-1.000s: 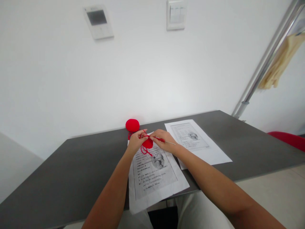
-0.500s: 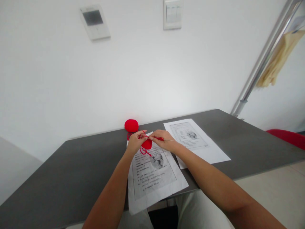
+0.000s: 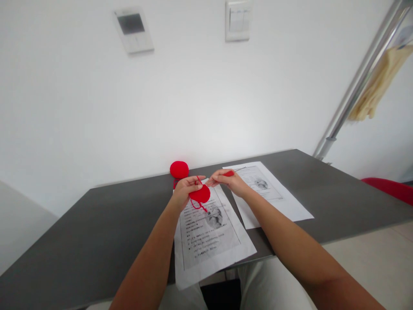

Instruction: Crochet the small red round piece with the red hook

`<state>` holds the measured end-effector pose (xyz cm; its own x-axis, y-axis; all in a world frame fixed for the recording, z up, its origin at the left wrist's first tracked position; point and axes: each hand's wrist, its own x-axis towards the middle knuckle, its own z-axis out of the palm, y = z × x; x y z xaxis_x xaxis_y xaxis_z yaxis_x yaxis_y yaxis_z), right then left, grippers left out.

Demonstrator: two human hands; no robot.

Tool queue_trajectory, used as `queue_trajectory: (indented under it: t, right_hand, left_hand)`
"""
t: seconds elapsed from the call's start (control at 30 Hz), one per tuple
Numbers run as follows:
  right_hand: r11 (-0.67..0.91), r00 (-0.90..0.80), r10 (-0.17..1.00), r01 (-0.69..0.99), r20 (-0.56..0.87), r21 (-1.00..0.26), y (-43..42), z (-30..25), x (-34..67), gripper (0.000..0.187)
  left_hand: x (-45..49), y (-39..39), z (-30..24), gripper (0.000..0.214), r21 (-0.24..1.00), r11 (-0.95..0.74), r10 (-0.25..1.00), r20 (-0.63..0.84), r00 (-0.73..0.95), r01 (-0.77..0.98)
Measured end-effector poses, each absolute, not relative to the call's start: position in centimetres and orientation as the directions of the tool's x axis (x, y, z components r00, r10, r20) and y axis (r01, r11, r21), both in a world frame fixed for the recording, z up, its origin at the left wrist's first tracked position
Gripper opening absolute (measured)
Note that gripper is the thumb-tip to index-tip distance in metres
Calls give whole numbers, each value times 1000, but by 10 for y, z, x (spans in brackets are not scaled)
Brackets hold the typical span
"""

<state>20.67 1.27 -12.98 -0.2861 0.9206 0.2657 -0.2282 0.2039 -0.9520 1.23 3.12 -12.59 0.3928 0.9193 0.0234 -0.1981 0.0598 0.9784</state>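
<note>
My left hand [image 3: 186, 189] pinches a round red crochet piece [image 3: 200, 194] by its upper left edge, and a strand of yarn runs over the fingers. A loose red yarn tail [image 3: 199, 207] dangles below the piece. In my right hand [image 3: 227, 180], closed just right of the piece, is a crochet hook [image 3: 229, 173] with a red handle and a thin metal shaft pointing to the upper right. Whether the hook's tip touches the yarn is too small to tell. Behind my left hand a red yarn ball [image 3: 179, 169] rests near the wall.
Beneath my hands lies a printed sheet [image 3: 216, 254] that overhangs the front edge of the dark grey table [image 3: 129, 232]. Another printed sheet [image 3: 290, 206] lies to the right. Yellowish gloves [image 3: 377, 86] hang beside a metal pole [image 3: 358, 82], and a red chair [image 3: 387, 187] stands at far right.
My right hand has moved up and right with the hook, away from the crochet piece. The piece now shows its full round face, still held in my left hand.
</note>
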Motion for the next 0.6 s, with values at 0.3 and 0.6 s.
queue_trajectory:
  t: [0.3,0.6]
  right_hand:
    - [40,-383,892,-459,238,-888,14,-136,204,23]
    - [-33,-334,921,-575,198,-818,11,-139,191,23]
  left_hand:
    - [10,27,-125,40,938,176,878,-11,479,-300]
    - [5,30,-124,37,938,177,884,-18,468,-299]
